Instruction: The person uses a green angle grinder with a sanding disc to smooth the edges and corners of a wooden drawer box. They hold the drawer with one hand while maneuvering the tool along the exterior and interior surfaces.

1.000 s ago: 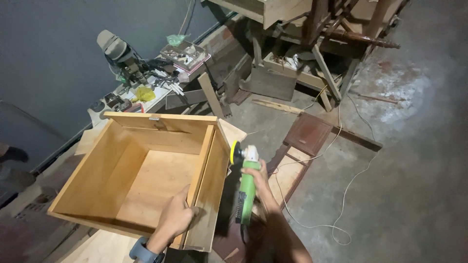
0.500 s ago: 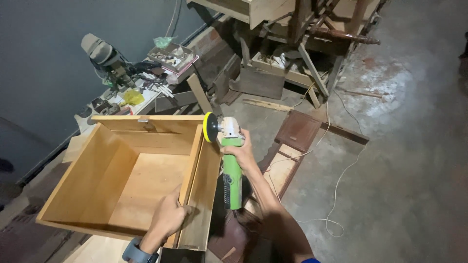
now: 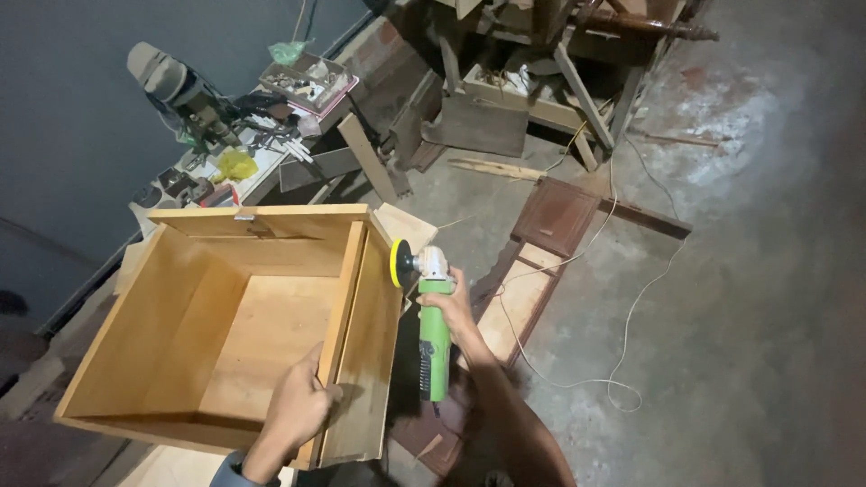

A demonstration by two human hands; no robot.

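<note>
An open wooden box (image 3: 225,311) of pale planks lies on its side with its hollow facing up at me. My left hand (image 3: 300,406) grips the near edge of its right-hand wall, fingers curled over the rim. My right hand (image 3: 448,307) holds a green angle grinder (image 3: 430,334) by its body. The yellow sanding disc (image 3: 397,263) at the grinder's head presses against the outer face of that same right-hand wall, near its far end.
A cluttered bench (image 3: 244,135) with tools and a tray of small parts stands at the back left. Dark wooden panels (image 3: 550,225) lie on the concrete floor to the right. A white cord (image 3: 622,361) loops across the floor. Stacked timber furniture (image 3: 532,72) stands behind.
The grinder's disc has come down from the top far corner of the box wall and slid nearer along its outer face. My left hand stays on the wall's edge.
</note>
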